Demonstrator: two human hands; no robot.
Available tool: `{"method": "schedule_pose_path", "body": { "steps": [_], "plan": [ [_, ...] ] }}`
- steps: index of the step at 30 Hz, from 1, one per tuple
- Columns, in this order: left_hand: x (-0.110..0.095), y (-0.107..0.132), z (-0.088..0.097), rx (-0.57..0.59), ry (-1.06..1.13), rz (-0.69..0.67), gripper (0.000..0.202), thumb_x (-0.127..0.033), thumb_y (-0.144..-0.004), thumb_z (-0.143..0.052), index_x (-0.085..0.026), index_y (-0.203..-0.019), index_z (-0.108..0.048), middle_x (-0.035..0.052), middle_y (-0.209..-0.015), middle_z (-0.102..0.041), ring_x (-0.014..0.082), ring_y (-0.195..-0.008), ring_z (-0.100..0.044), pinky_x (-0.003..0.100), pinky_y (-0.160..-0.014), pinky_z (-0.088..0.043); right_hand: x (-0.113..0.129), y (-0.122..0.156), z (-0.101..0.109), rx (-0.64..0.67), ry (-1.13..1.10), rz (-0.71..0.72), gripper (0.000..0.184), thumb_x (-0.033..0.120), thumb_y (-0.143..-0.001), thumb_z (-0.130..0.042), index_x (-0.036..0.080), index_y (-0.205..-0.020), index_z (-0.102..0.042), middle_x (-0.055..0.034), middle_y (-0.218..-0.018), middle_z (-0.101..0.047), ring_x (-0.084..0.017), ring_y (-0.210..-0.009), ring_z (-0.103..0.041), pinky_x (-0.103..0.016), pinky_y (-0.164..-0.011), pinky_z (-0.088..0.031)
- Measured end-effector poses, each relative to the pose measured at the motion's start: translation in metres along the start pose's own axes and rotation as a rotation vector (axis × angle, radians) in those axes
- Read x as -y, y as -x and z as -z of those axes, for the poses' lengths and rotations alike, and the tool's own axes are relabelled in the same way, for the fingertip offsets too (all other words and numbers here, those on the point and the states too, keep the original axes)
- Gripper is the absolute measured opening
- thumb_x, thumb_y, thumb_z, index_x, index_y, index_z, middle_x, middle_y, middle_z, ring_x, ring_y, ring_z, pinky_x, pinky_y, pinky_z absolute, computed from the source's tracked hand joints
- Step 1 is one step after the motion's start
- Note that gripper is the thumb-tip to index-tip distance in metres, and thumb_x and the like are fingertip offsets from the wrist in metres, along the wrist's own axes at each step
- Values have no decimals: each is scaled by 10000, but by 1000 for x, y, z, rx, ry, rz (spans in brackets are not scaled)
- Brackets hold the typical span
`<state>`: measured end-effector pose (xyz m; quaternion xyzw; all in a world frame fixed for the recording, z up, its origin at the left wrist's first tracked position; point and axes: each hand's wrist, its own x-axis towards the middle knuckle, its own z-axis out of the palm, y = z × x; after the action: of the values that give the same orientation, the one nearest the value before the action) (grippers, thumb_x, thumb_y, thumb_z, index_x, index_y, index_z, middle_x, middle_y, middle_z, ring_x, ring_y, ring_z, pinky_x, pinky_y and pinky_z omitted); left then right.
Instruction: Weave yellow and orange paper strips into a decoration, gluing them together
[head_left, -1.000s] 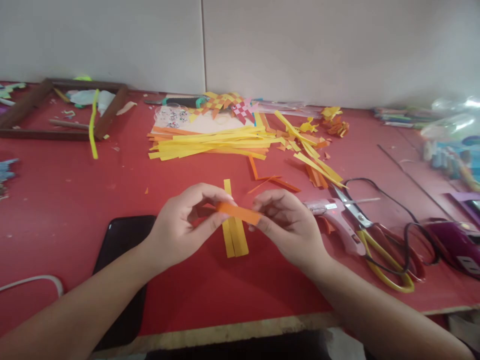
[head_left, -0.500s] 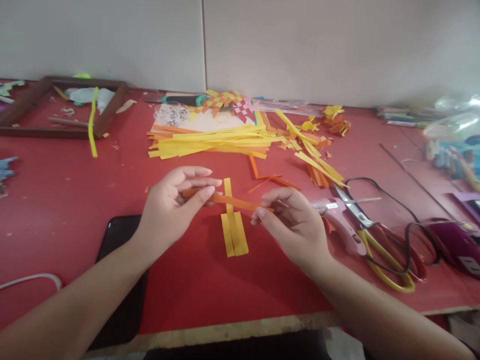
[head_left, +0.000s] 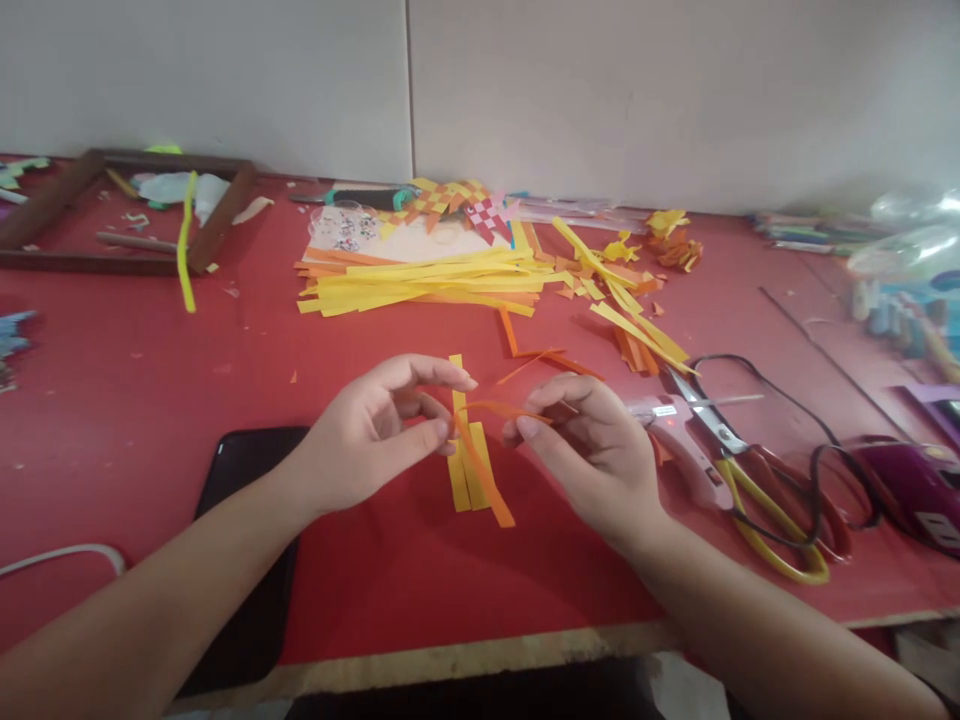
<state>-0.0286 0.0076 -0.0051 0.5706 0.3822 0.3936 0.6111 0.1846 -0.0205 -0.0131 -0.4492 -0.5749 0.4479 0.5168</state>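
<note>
Between my hands an orange paper strip (head_left: 486,478) is bent over on itself, one end hanging down toward the table. My left hand (head_left: 382,430) pinches it near the bend with thumb and fingers, the index finger stretched out above. At its other part, my right hand (head_left: 589,445) grips the strip between thumb and curled fingers. Below them on the red table lies a folded yellow paper piece (head_left: 459,485), two short flaps side by side with a narrow strip pointing away; my left fingertips and the orange strip partly cover it.
A pile of yellow and orange paper strips (head_left: 420,285) lies behind my hands. To the right are a pink glue gun (head_left: 690,455), scissors (head_left: 765,530) with a black cord and a purple stapler (head_left: 911,490). A black phone (head_left: 247,600) lies under my left forearm; a brown frame (head_left: 97,262) stands back left.
My left hand has moved right, toward my right hand. The orange strip, stretched nearly straight before, is now bent with its left end pointing down. My right hand has stayed nearly in place.
</note>
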Motion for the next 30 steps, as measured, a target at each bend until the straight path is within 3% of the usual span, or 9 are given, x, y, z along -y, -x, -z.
{"method": "schedule_pose_path", "body": {
  "steps": [5, 8, 14, 17, 22, 26, 30],
  "plan": [
    [1, 1, 1, 1, -121, -56, 224, -236, -816, -738, -212, -1032, -684, 65, -988, -707, 155, -817, -666, 264, -698, -595, 1, -1, 0, 19, -37, -25, 120, 202, -853, -682, 246, -898, -579, 27, -792, -619, -117, -676, -711, -231, -622, -614],
    [2, 0, 1, -22, -123, -64, 243, -260, -779, -781, -206, -998, -691, 61, -964, -724, 175, -834, -693, 286, -727, -602, 1, -2, -1, 38, -61, -42, 129, 209, -854, -685, 247, -897, -569, 29, -765, -612, -122, -658, -704, -231, -589, -596],
    [1, 0, -3, -115, -125, -91, 117, -228, -795, -760, -210, -900, -712, 22, -840, -730, 152, -792, -698, 249, -725, -591, -3, -1, 1, 67, -82, 15, 109, 202, -861, -683, 241, -934, -613, 6, -849, -613, -114, -735, -679, -236, -666, -583],
    [-1, 0, -4, -145, -147, -76, 83, -228, -792, -760, -204, -855, -712, 11, -817, -731, 133, -769, -691, 213, -700, -576, -5, 2, 4, 126, -139, -41, 90, 277, -919, -623, 241, -1000, -641, -21, -926, -631, -138, -819, -681, -279, -737, -590],
    [-2, -1, -3, -165, -225, -41, 95, -250, -786, -766, -197, -840, -708, 9, -802, -736, 122, -747, -683, 188, -674, -553, -7, 5, 6, 287, -275, -116, 320, 475, -937, -567, 234, -1144, -611, -56, -958, -690, -187, -894, -691, -377, -841, -592],
    [0, 0, -2, -149, -270, -45, 102, -257, -779, -777, -200, -820, -703, 1, -775, -724, 118, -723, -672, 191, -658, -544, -6, 4, 2, 168, -146, -79, 312, 373, -832, -739, 242, -1079, -600, -26, -905, -690, -161, -824, -710, -292, -734, -614],
    [1, 1, -1, -120, -230, -53, 122, -257, -775, -783, -209, -833, -687, -8, -804, -722, 115, -748, -679, 192, -691, -555, -3, 2, -1, 28, 10, -31, 132, 197, -867, -682, 225, -958, -591, 26, -731, -673, -100, -658, -696, -206, -642, -594]
  ]
}}
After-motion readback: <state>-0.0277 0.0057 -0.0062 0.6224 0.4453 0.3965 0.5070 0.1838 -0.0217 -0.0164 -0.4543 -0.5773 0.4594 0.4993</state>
